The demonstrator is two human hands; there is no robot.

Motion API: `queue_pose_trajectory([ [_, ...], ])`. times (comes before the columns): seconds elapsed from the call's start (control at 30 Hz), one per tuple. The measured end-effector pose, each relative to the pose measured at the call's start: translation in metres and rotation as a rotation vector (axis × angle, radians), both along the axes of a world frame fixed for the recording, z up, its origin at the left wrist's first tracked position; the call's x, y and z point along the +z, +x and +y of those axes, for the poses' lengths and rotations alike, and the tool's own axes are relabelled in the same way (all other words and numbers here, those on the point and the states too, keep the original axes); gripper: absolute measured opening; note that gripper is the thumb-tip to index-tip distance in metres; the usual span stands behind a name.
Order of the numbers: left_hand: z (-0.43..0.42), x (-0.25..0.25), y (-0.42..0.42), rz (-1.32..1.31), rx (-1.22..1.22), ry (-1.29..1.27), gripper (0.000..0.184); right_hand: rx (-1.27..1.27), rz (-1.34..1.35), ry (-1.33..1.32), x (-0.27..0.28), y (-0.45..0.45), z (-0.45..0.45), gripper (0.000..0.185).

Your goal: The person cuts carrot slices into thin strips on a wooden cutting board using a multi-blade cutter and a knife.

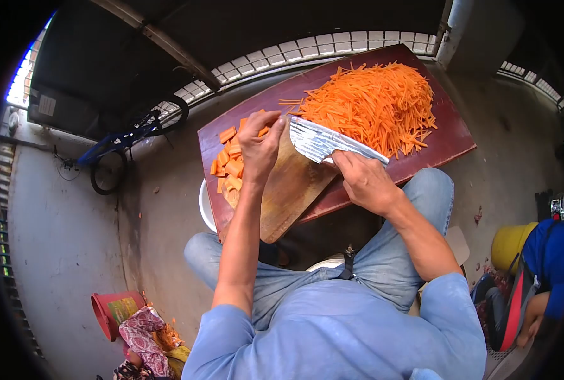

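Note:
My right hand (364,182) is closed on a broad, shiny knife (332,140), its blade tilted above the wooden cutting board (294,190). My left hand (261,145) is raised over the board's left side, fingers pinched together right at the blade's far corner. Whether they grip the blade or a small scrap is hidden. Chunks of cut carrot (234,167) lie left of the board, partly behind my left wrist. Beyond the knife rises a large heap of carrot strips (377,104). Board and carrots rest on a dark red tabletop (449,136).
A white basin (206,208) shows under the table's left edge. Bicycles (120,152) stand by the left wall. A red bucket (107,313) and a person in patterned cloth (145,335) are lower left. At right are a yellow bucket (511,246) and a person in blue (551,259).

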State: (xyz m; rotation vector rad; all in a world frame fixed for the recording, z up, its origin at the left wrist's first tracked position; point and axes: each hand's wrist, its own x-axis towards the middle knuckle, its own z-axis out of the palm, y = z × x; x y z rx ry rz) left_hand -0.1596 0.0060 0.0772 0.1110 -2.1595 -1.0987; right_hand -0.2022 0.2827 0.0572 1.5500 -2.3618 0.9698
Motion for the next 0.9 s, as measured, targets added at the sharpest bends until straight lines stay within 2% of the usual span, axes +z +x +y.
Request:
queue_pose_trajectory([
  [0.07,0.006,0.012,-0.008,-0.076,-0.151,0.034,0.019,0.008,-0.006,-0.014,0.003,0.003,0.000,0.021],
  [0.13,0.015,0.024,-0.017,-0.122,-0.280,-0.003,0.018,0.025,0.029,-0.020,-0.001,0.003,-0.002,0.022],
  [0.3,0.036,0.044,-0.065,-0.441,-0.511,-0.280,0.039,0.074,0.135,-0.023,-0.006,0.009,-0.008,0.028],
  [0.43,0.047,0.055,-0.141,-0.724,-0.812,-0.205,0.053,0.142,0.076,-0.039,-0.003,0.013,-0.009,0.024],
  [0.47,0.052,0.048,-0.163,-0.544,-0.781,-0.338,0.063,0.144,0.077,-0.046,-0.004,0.012,-0.008,0.023],
  [0.5,0.051,0.026,-0.196,-0.253,-0.727,-0.420,0.071,0.147,0.075,-0.053,-0.005,0.012,-0.007,0.022],
  [0.57,0.086,0.054,-0.197,0.027,-0.078,-0.755,0.077,0.105,0.035,-0.047,-0.003,0.008,-0.005,0.022],
  [0.6,0.089,0.061,-0.209,0.122,-0.122,-0.660,0.080,0.086,0.014,-0.039,-0.004,0.005,-0.003,0.021],
  [0.67,0.105,0.083,-0.205,0.020,-0.180,-0.508,0.096,0.054,-0.033,-0.045,-0.007,0.000,0.001,0.031],
  [0.77,0.090,0.076,-0.182,0.234,-0.126,-0.862,0.073,0.011,-0.049,-0.112,-0.004,-0.007,0.007,0.051],
  [0.87,0.041,0.068,-0.132,0.138,-0.120,-0.968,0.053,-0.017,-0.057,-0.030,-0.003,-0.008,0.009,0.053],
  [0.9,0.018,0.058,-0.119,0.062,-0.101,-0.857,0.049,-0.016,-0.053,-0.021,0.000,-0.008,0.009,0.047],
])
